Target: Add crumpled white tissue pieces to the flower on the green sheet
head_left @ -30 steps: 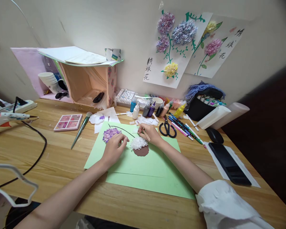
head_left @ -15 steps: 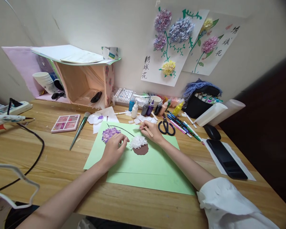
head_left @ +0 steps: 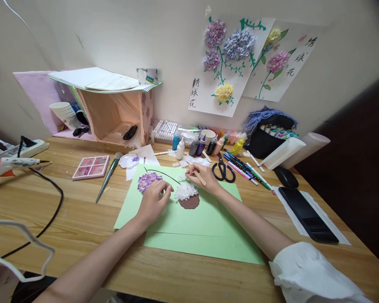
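Observation:
Green paper lies on the wooden table. On it, a brown round shape is partly covered by white crumpled petals, and a purple petal cluster sits to the left, with a dark curved stem line between them. My right hand has its fingers closed on a flat wooden stick, just above the white petals; a small whitish piece shows near its fingertips. My left hand rests beside the purple cluster, thumb and forefinger curled near each other; whether they pinch anything is too small to tell.
Black scissors, pens and glue bottles lie behind the paper. A brush and a pink palette are at the left, near a glue gun with its cord. A phone lies at the right.
The whole view has shifted slightly, with things appearing lower and to the right. Both hands stay in nearly the same places over the paper, the stick still in my right hand.

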### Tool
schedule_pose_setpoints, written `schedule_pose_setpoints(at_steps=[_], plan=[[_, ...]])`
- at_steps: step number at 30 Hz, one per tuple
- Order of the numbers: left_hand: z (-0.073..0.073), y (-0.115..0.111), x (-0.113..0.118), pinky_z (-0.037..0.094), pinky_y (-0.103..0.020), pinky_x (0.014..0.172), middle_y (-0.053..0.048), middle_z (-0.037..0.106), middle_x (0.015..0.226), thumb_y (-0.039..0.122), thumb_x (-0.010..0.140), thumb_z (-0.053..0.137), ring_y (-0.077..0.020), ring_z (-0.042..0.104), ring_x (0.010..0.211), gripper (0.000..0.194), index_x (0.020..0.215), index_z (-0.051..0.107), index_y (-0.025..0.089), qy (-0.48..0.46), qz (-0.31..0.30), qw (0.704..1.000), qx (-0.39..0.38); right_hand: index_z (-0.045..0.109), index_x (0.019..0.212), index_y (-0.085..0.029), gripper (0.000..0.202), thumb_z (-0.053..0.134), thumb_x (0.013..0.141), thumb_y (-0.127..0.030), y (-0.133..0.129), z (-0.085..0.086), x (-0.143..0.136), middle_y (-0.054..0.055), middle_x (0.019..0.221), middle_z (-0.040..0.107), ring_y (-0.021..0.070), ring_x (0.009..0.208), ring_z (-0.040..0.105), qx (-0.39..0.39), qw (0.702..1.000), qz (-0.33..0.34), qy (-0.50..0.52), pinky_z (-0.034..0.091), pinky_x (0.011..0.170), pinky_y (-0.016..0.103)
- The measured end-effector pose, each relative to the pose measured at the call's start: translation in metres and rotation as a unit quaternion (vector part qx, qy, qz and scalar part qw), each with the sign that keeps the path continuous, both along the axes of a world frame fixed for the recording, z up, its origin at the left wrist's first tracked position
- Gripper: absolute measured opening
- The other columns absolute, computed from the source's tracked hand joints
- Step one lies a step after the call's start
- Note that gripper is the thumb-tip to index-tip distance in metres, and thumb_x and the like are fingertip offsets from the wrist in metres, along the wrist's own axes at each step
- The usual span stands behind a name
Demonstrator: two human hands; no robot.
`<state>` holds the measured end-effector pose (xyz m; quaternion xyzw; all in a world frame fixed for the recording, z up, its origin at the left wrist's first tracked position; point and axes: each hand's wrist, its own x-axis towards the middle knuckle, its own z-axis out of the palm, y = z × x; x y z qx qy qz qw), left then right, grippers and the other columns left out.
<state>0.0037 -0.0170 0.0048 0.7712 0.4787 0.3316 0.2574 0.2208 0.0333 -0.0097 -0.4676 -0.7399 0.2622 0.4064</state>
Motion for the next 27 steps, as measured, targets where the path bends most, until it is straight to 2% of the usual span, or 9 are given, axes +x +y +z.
schedule_pose_setpoints(at_steps=[5, 9, 11, 16, 20, 27], plan=[[0.001, -0.001, 0.000, 0.037, -0.029, 0.069, -0.001, 0.058, 0.074, 0.027, 0.091, 0.040, -0.0164, 0.051, 0.075, 0.024, 0.074, 0.055, 0.019, -0.002, -0.001, 1.000, -0.001, 0.050, 0.073, -0.020, 0.016, 0.066, 0.072, -0.023, 0.003, 0.000, -0.005, 0.005, 0.082, 0.067, 0.0204, 0.076, 0.064, 0.012, 0.999, 0.002, -0.042, 0.045, 0.069, 0.030], [0.000, 0.000, -0.001, 0.037, -0.029, 0.069, -0.001, 0.058, 0.074, 0.026, 0.090, 0.040, -0.0161, 0.050, 0.075, 0.024, 0.073, 0.055, 0.018, -0.001, 0.000, 1.000, 0.000, 0.048, 0.074, -0.020, 0.019, 0.067, 0.069, -0.021, 0.007, -0.002, -0.010, 0.005, 0.083, 0.066, 0.0208, 0.076, 0.061, 0.009, 0.996, -0.031, -0.079, 0.042, 0.069, 0.031], [0.000, 0.000, -0.001, 0.037, -0.029, 0.069, -0.001, 0.057, 0.074, 0.026, 0.091, 0.040, -0.0160, 0.049, 0.075, 0.024, 0.074, 0.055, 0.018, 0.000, -0.001, 1.000, 0.000, 0.047, 0.072, -0.020, 0.019, 0.066, 0.068, -0.020, 0.009, -0.004, -0.012, 0.003, 0.078, 0.064, 0.0194, 0.071, 0.058, -0.006, 0.996, -0.046, -0.079, 0.041, 0.066, 0.029], [0.000, 0.000, -0.001, 0.037, -0.029, 0.069, -0.001, 0.057, 0.074, 0.027, 0.091, 0.040, -0.0160, 0.049, 0.075, 0.024, 0.074, 0.056, 0.018, 0.002, -0.003, 1.000, 0.004, 0.047, 0.067, -0.020, 0.014, 0.061, 0.069, -0.020, 0.009, -0.003, -0.015, -0.001, 0.064, 0.059, 0.0160, 0.060, 0.054, -0.031, 0.996, -0.066, -0.056, 0.038, 0.058, 0.025], [-0.001, 0.000, -0.001, 0.037, -0.029, 0.069, -0.001, 0.057, 0.074, 0.026, 0.091, 0.040, -0.0160, 0.050, 0.075, 0.024, 0.074, 0.056, 0.019, 0.000, -0.004, 1.000, 0.005, 0.048, 0.069, -0.020, 0.012, 0.060, 0.072, -0.021, 0.007, -0.001, -0.013, 0.001, 0.071, 0.061, 0.0171, 0.065, 0.057, -0.014, 0.995, -0.090, -0.033, 0.041, 0.062, 0.026], [-0.002, 0.000, -0.001, 0.038, -0.029, 0.069, -0.002, 0.059, 0.076, 0.027, 0.091, 0.041, -0.0154, 0.050, 0.075, 0.023, 0.076, 0.056, 0.018, -0.005, -0.002, 1.000, 0.007, 0.045, 0.069, -0.021, 0.020, 0.063, 0.077, -0.026, -0.009, 0.007, -0.003, 0.003, 0.077, 0.064, 0.0201, 0.076, 0.063, 0.042, 0.988, -0.117, 0.086, 0.045, 0.071, 0.031]])
